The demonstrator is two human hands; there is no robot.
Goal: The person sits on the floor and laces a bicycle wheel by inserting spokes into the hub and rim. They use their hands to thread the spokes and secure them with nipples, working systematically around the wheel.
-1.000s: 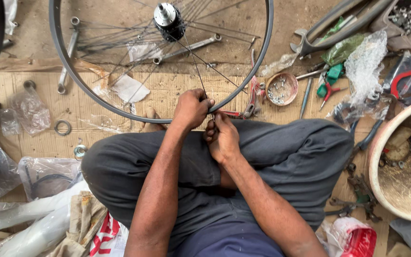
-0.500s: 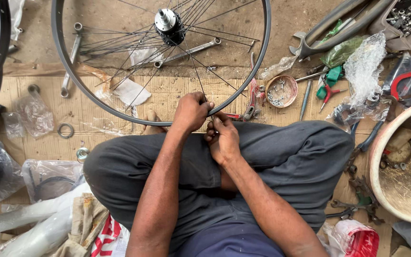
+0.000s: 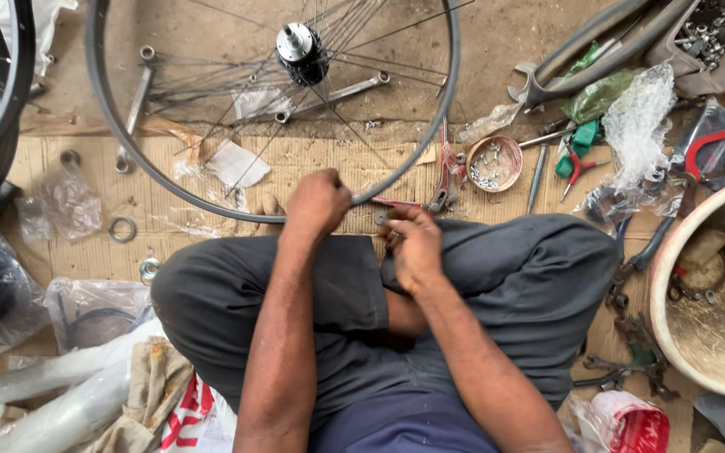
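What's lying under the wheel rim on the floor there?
Under the wheel rim, through the spokes, lie two spanners and paper scraps on cardboard. The left hand covers the rim's near edge; what is beneath it cannot be seen.

From my seat I can't make out what the right hand pinches, its fingers curl over it, the left hand hides the wheel rim beneath, and the frame's top edge cuts that wheel off.
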